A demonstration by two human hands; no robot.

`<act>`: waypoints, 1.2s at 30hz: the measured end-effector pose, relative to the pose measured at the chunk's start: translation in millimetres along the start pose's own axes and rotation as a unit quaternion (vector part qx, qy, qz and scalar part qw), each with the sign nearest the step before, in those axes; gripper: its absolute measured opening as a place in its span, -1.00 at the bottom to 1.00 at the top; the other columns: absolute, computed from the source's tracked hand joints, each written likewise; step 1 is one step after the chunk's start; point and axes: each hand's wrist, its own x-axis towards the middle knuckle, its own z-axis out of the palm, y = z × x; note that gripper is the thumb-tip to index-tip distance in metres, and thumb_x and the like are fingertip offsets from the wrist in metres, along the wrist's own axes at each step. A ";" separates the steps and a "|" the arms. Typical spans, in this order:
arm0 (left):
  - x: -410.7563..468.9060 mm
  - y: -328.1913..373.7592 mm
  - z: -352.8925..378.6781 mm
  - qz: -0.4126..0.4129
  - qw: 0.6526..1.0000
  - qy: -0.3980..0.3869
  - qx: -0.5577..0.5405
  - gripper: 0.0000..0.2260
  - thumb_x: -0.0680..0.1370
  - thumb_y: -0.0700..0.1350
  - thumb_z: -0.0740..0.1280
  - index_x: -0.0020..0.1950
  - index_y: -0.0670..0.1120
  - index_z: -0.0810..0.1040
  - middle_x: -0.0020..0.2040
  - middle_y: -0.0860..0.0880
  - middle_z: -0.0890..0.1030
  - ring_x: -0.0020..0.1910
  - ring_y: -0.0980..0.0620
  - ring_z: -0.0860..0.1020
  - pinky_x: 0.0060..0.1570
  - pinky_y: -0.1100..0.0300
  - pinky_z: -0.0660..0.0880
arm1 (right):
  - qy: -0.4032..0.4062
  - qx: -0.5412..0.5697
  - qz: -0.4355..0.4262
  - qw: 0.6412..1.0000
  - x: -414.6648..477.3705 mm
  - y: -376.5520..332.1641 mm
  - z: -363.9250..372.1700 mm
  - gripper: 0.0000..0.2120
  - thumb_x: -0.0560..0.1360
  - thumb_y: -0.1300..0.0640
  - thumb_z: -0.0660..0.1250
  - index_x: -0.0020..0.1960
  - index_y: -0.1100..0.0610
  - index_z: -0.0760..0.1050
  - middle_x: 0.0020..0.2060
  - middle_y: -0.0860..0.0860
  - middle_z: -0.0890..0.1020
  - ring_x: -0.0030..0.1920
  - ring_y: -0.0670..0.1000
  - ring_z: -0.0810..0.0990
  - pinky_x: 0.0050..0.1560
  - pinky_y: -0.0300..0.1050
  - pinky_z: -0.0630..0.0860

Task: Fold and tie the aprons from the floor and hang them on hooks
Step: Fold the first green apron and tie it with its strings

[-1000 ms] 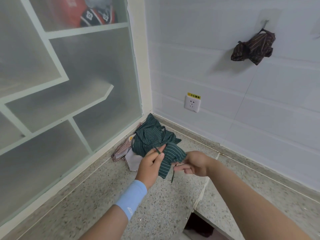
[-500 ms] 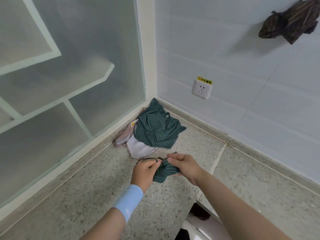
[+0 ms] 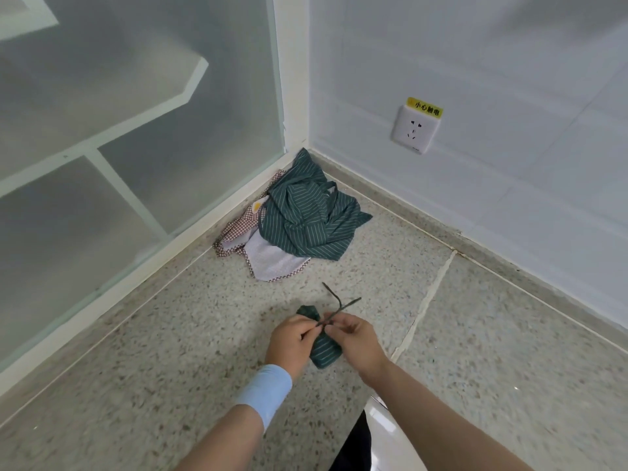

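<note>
Green pinstriped cloth apron bundle [image 3: 324,351], rolled tight, lying between both hands at near centre, over speckled stone floor [image 3: 153,351]; resting or lifted, cannot tell. Left hand [image 3: 292,339] pinching thin dark tie strings [image 3: 339,305] at their crossing; right hand [image 3: 356,336] pinching same strings from right. Loose ends sticking up on far side. Likely cinching knot: pulling both ends evenly, pinning roll against unrolling, leaving loop for hanging. Crumpled green striped apron [image 3: 306,219] lying over red-checked apron [image 3: 234,232] in far corner.
</note>
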 end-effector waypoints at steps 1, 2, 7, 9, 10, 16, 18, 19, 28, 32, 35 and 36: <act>1.2 2.2 2.5 -0.003 1.000 -0.004 0.016 -0.84 0.60 -0.11 0.34 0.04 -0.10 0.71 -0.03 0.01 0.62 -0.06 0.08 0.56 0.02 0.22 0.52 | 0.051 0.055 0.035 0.997 0.6 1.3 2.2 -0.89 0.53 0.33 0.40 0.05 0.22 0.59 -0.18 0.10 0.70 -0.14 0.06 0.65 -0.18 -0.19 0.61; 2.7 4.5 6.1 -0.004 0.999 -0.005 0.032 -0.83 0.60 -0.09 0.32 0.04 -0.08 0.71 -0.02 0.01 0.61 -0.06 0.08 0.55 0.01 0.22 0.51 | 0.099 0.114 0.077 0.986 2.4 4.4 3.9 -0.79 0.51 0.30 0.44 0.11 0.18 0.52 -0.12 0.13 0.70 -0.11 0.07 0.67 -0.17 -0.16 0.62; 5.3 13.5 20.7 -0.032 0.995 0.017 0.091 -0.78 0.61 -0.08 0.28 -0.10 -0.12 0.68 -0.12 -0.04 0.57 -0.15 0.02 0.52 -0.15 0.21 0.46 | 0.136 0.274 0.193 0.932 1.4 23.6 5.4 -0.86 0.58 0.26 0.36 0.06 0.34 0.55 -0.02 0.24 0.70 -0.06 0.14 0.68 -0.03 0.01 0.63; 6.9 14.1 23.9 -0.045 0.993 0.020 0.107 -0.76 0.61 -0.07 0.27 -0.16 -0.13 0.65 -0.17 -0.04 0.55 -0.22 0.05 0.49 -0.23 0.22 0.42 | 0.129 0.252 0.156 0.946 -6.9 24.3 5.1 -0.87 0.60 0.24 0.33 -0.09 0.28 0.57 -0.11 0.19 0.70 -0.12 0.10 0.64 -0.03 0.01 0.62; 8.4 14.3 26.0 -0.045 0.992 0.018 0.119 -0.75 0.61 -0.06 0.27 -0.17 -0.13 0.64 -0.16 -0.04 0.54 -0.21 0.05 0.49 -0.23 0.21 0.43 | 0.133 0.212 0.117 0.961 -11.3 23.8 4.9 -0.85 0.59 0.23 0.35 -0.14 0.27 0.58 -0.16 0.15 0.70 -0.14 0.08 0.63 -0.05 -0.03 0.60; 18.7 7.9 26.6 0.007 0.987 -0.068 0.145 -0.78 0.60 -0.10 0.26 -0.04 -0.07 0.71 -0.02 -0.05 0.57 -0.07 -0.02 0.54 -0.07 0.11 0.51 | 0.091 -0.303 -0.208 0.925 -5.5 36.9 -13.0 -0.86 0.56 0.23 0.38 -0.14 0.10 0.67 0.21 -0.17 0.53 0.02 -0.26 0.55 0.04 -0.36 0.45; 17.9 -0.8 23.4 0.018 0.985 -0.111 0.127 -0.80 0.61 -0.04 0.28 0.06 -0.01 0.70 0.05 -0.01 0.52 0.01 0.02 0.51 -0.01 0.19 0.45 | 0.053 -0.378 -0.280 0.881 2.6 37.4 -24.4 -0.89 0.57 0.20 0.37 -0.10 0.12 0.66 0.21 -0.15 0.53 -0.04 -0.25 0.53 0.00 -0.38 0.45; 16.8 -4.6 21.5 0.024 0.985 -0.122 0.121 -0.80 0.61 -0.02 0.29 0.08 0.00 0.70 0.06 0.00 0.51 0.01 0.04 0.50 -0.01 0.21 0.44 | 0.024 -0.393 -0.282 0.875 4.5 35.6 -27.3 -0.90 0.58 0.19 0.36 -0.07 0.12 0.64 0.12 -0.13 0.58 -0.08 -0.24 0.52 -0.03 -0.36 0.45; -0.5 -8.4 16.1 0.084 0.987 -0.019 0.133 -0.83 0.57 -0.09 0.33 0.07 0.00 0.70 -0.08 -0.01 0.65 -0.15 0.04 0.56 -0.16 0.14 0.54 | 0.031 -0.212 -0.061 0.975 5.9 25.3 -7.9 -0.80 0.58 0.19 0.36 -0.20 0.01 0.61 -0.41 -0.13 0.59 -0.39 -0.19 0.50 -0.30 -0.36 0.41; -8.0 -7.7 19.2 0.106 0.983 0.003 0.150 -0.82 0.61 -0.12 0.28 0.10 -0.03 0.66 -0.11 -0.05 0.65 -0.14 0.01 0.56 -0.19 0.24 0.43 | 0.090 -0.080 0.054 0.991 2.7 16.3 -0.7 -0.88 0.49 0.20 0.48 -0.21 0.19 0.68 -0.42 0.04 0.66 -0.47 -0.08 0.50 -0.40 -0.22 0.47; -11.5 -8.2 22.8 0.103 0.982 0.004 0.156 -0.75 0.63 -0.09 0.24 0.28 -0.02 0.57 -0.06 -0.04 0.65 -0.10 0.02 0.57 -0.15 0.21 0.49 | 0.072 -0.154 0.033 0.985 -0.1 15.9 -4.2 -0.76 0.51 0.18 0.43 -0.33 0.13 0.65 -0.47 -0.02 0.63 -0.46 -0.12 0.51 -0.38 -0.25 0.47; -12.4 -8.9 24.0 0.107 0.982 -0.002 0.157 -0.69 0.64 -0.09 0.23 0.38 0.00 0.49 -0.03 -0.03 0.65 -0.09 0.02 0.59 -0.12 0.18 0.53 | 0.060 -0.189 0.031 0.980 -0.3 14.7 -5.9 -0.72 0.52 0.17 0.39 -0.36 0.10 0.62 -0.49 -0.05 0.60 -0.47 -0.14 0.50 -0.40 -0.28 0.44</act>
